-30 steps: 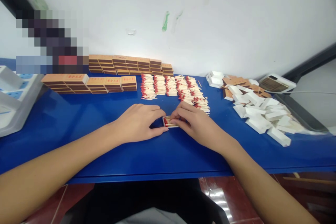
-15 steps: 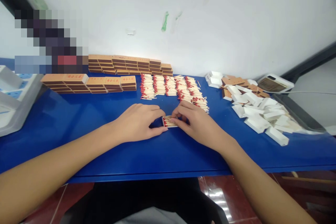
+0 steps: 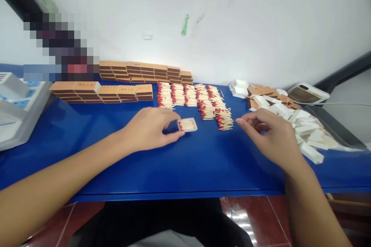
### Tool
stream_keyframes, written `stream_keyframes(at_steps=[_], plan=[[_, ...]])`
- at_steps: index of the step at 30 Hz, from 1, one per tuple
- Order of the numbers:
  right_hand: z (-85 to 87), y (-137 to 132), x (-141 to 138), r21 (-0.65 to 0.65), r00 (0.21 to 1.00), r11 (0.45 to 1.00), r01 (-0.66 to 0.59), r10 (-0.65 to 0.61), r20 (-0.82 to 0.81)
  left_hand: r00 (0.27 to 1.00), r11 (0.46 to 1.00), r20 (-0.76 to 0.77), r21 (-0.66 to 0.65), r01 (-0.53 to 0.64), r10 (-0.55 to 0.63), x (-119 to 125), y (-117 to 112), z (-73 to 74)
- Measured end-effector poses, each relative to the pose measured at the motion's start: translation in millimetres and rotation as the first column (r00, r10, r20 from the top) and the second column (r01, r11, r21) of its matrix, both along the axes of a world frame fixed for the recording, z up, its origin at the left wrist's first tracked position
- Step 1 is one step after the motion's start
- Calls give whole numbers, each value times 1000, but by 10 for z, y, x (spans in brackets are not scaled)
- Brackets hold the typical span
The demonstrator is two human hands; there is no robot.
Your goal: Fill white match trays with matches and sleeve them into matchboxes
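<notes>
My left hand (image 3: 155, 128) grips the left end of a small white matchbox tray (image 3: 194, 124) between thumb and fingers. Matches (image 3: 188, 125) lie side by side in that tray, red heads to the left, and it is tilted slightly over the blue table. To the right, my right hand (image 3: 268, 133) is apart from the tray, with no object showing in it. Its fingers are loosely bent, with a gap between the thumb and the curled fingers. Just left of its fingertips is a pile of loose red-headed matches (image 3: 224, 119).
Stacked orange-brown matchboxes (image 3: 145, 71) stand along the wall, with a lower row (image 3: 116, 94) in front. White trays (image 3: 304, 127) and orange sleeves (image 3: 263, 90) are heaped at the right, near a dark tray (image 3: 336, 127) and a phone-like device (image 3: 308, 93). A white-and-blue plastic holder (image 3: 26, 115) is at far left.
My right hand has left the matches in the tray and moved right, towards the heap of white trays. With my left hand, the tray has moved slightly up and tilted.
</notes>
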State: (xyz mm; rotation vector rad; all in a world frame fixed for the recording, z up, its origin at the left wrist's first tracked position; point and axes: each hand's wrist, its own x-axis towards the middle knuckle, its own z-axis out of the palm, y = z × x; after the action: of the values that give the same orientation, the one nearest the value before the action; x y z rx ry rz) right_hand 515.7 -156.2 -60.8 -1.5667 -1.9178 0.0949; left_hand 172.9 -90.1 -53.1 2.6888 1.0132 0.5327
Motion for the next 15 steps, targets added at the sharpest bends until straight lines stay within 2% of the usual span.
stream_keyframes(at_steps=[2,6,15], plan=[[-78,-36,115,-69,998,997,-44,46,31,996,998,78,48,-48,44,-33,32,33],[-188,-45,160,-192,986,969,-158,165,24,1000,999,-9,-35,14,-14,-39,43,40],[-199,66,122,-267,984,950,-165,177,23,996,992,-65,-114,51,-59,43,11,-40]])
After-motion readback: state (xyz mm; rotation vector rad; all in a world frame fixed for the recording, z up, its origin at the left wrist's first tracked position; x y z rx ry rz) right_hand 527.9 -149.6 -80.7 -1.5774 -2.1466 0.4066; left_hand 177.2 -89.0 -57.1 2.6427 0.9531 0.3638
